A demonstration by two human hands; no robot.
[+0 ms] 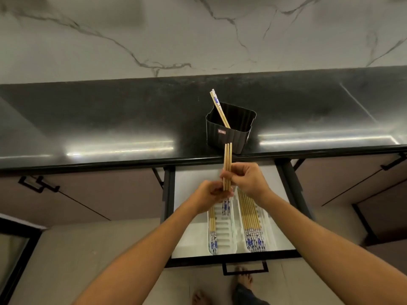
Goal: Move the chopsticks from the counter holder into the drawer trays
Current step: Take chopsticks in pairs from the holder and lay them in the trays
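Your left hand [210,193] covers the lower ends of the held chopsticks [227,166], and your right hand [246,178] wraps their middle, so you cannot count for sure how many sticks are in the bundle, nor see whether their patterned ends match those in the drawer. The lower part of the chopsticks left in the black holder [229,128] is hidden by its wall, its small label is too small to read, and your hands hide the far ends of both white trays [222,230]. Your forearms and feet run off the bottom edge.
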